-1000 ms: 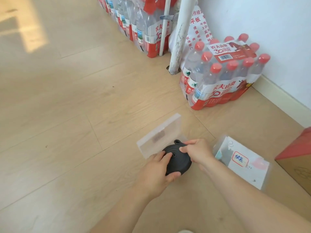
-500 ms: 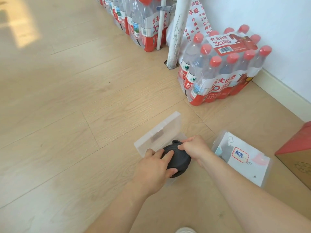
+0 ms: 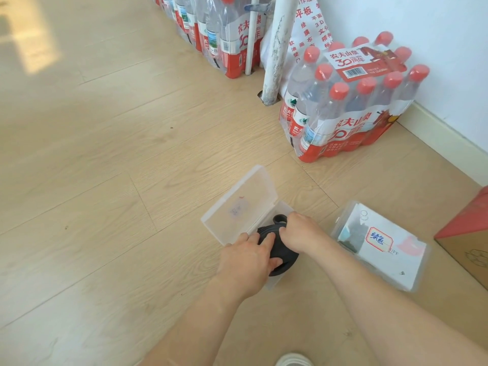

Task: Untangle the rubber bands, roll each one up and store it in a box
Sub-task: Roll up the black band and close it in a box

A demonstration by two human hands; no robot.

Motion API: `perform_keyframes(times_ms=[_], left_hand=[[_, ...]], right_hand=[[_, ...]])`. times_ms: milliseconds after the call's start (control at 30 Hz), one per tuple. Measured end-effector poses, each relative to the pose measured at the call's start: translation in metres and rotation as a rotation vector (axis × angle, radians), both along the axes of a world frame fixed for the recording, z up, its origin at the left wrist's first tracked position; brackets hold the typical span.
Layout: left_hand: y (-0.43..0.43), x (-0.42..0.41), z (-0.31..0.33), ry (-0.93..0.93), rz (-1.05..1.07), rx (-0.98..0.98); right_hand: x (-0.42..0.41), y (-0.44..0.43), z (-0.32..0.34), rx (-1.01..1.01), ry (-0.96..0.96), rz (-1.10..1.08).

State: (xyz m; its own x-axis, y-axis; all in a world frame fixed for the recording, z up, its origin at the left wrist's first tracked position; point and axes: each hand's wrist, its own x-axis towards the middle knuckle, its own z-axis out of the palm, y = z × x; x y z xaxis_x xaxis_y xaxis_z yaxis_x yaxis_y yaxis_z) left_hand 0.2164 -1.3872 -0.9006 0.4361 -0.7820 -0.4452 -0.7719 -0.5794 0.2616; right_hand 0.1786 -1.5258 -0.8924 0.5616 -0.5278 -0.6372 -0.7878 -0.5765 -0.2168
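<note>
While rolled black rubber band (image 3: 282,250) is sitting in open clear box (image 3: 274,282), left hand (image 3: 244,260) is clasping its near edge, right hand (image 3: 299,233) pinching far side, probably to stop coil unrolling; lid (image 3: 237,204) standing just beyond grip.

Band roll (image 3: 281,250) in box (image 3: 285,207), second box (image 3: 396,262) right

This is an indoor room with stock kept on the floor, a storage corner; whether it belongs to a home or an office cannot be told. A pale wood-look plank floor (image 3: 105,154) meets a white wall (image 3: 435,35) with a white skirting board (image 3: 443,138). A shrink-wrapped pack of water bottles (image 3: 351,109) stands against that wall. Just beside it rises a scuffed white pole (image 3: 277,48), and beyond the pole stand more bottle packs (image 3: 219,35). On the pack's near side sit a cardboard carton (image 3: 467,233) and a closed, labelled clear box (image 3: 390,254).
</note>
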Motion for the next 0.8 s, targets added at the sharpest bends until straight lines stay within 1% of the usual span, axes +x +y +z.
perform_keyframes(times_ms=[133,200,300,367,433,533,600,700,800], left_hand=[[-0.002,0.000,0.000,0.026,0.023,0.013],[-0.003,0.001,0.000,0.031,0.034,0.001],[-0.002,0.000,-0.002,0.033,0.049,-0.011],[-0.001,-0.001,-0.003,0.020,0.061,-0.014],[-0.002,-0.002,-0.003,0.005,0.082,-0.019],[-0.005,-0.005,-0.002,-0.019,0.112,-0.017],[-0.005,-0.007,-0.002,-0.042,0.127,-0.014],[-0.005,-0.010,-0.004,-0.043,0.155,-0.021],[-0.009,-0.013,-0.003,-0.032,0.174,-0.021]], right_hand=[[-0.004,0.003,-0.001,-0.080,-0.034,0.019],[-0.007,0.004,0.000,-0.137,-0.022,0.070],[-0.008,0.007,0.004,-0.163,0.007,0.186],[-0.008,0.008,0.004,-0.179,-0.050,0.191],[-0.012,0.005,0.002,-0.160,-0.137,0.100],[-0.019,-0.003,-0.004,0.001,-0.251,-0.102],[-0.027,-0.004,-0.004,0.064,-0.311,-0.156],[-0.040,-0.001,-0.001,0.042,-0.403,-0.226],[-0.051,-0.001,-0.002,-0.049,-0.471,-0.231]])
